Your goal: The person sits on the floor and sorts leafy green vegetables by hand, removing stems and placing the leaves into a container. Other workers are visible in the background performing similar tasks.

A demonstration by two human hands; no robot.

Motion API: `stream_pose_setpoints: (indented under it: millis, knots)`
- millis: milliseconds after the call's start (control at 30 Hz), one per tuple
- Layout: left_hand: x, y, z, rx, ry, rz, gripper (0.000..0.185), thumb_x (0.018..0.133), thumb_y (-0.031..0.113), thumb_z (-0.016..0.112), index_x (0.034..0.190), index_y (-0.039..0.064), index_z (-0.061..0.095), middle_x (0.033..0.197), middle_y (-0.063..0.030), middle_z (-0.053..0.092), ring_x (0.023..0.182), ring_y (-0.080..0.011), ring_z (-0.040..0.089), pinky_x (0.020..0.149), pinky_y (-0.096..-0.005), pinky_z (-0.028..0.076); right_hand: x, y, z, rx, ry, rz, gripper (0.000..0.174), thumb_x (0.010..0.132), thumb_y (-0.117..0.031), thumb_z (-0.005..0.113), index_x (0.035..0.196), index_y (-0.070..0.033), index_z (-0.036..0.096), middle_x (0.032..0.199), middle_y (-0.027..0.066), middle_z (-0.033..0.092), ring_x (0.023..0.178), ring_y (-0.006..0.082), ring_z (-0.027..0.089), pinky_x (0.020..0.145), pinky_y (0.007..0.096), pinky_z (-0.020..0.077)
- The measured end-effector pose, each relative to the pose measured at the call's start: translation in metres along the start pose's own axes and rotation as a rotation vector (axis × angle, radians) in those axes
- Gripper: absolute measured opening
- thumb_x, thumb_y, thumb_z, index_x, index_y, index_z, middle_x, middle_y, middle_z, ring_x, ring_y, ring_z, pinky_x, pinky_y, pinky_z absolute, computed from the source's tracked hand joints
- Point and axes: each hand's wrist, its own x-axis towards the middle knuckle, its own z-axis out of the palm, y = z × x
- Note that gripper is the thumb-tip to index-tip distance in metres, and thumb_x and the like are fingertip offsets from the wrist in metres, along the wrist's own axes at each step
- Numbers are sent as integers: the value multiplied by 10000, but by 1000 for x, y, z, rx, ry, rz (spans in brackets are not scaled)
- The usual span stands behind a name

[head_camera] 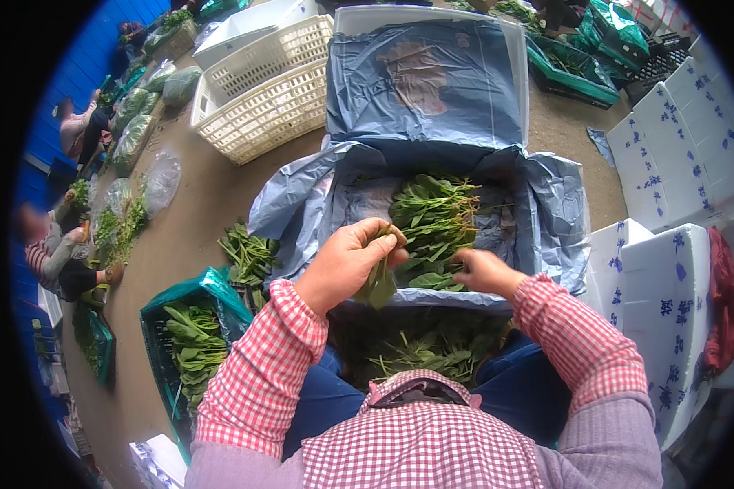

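Some leafy greens (379,286) hang from my left hand (358,253), pinched between thumb and fingers above the near edge of a box. My right hand (486,271) is at the lower right of a pile of spinach-like greens (434,223); whether its fingers hold a leaf or stem cannot be told. The pile lies inside the box lined with blue-grey paper (556,214), its stems towards the right. The lining folds out over the sides. Between my knees, in shadow, lie more loose greens (428,354).
Left of me stand a crate lined with green plastic (153,330) holding greens, and a loose bunch (248,253). White plastic crates (269,98) and a paper-covered lid (428,79) are ahead. Foam boxes (667,305) bearing writing line the right. People (55,250) sit at far left among bagged vegetables.
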Motion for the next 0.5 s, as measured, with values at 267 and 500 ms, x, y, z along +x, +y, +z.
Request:
stream_pose_setpoints:
  millis: [267, 500]
  knots:
    - [10, 3, 9, 172, 74, -7, 201, 983, 135, 627, 1107, -8, 694, 911, -3, 684, 763, -42, 543, 689, -229, 461, 99, 79, -3, -176, 806, 116, 328, 836, -239, 765, 1102, -73, 667, 1104, 182, 608, 1014, 391, 652, 832, 490, 554]
    - [15, 3, 6, 317, 57, 51, 242, 1010, 183, 621, 1135, -11, 694, 999, -24, 706, 899, -67, 586, 819, -254, 487, 120, 70, 21, -393, 694, 128, 182, 840, -248, 737, 923, -86, 729, 991, 131, 631, 936, 344, 654, 796, 465, 551]
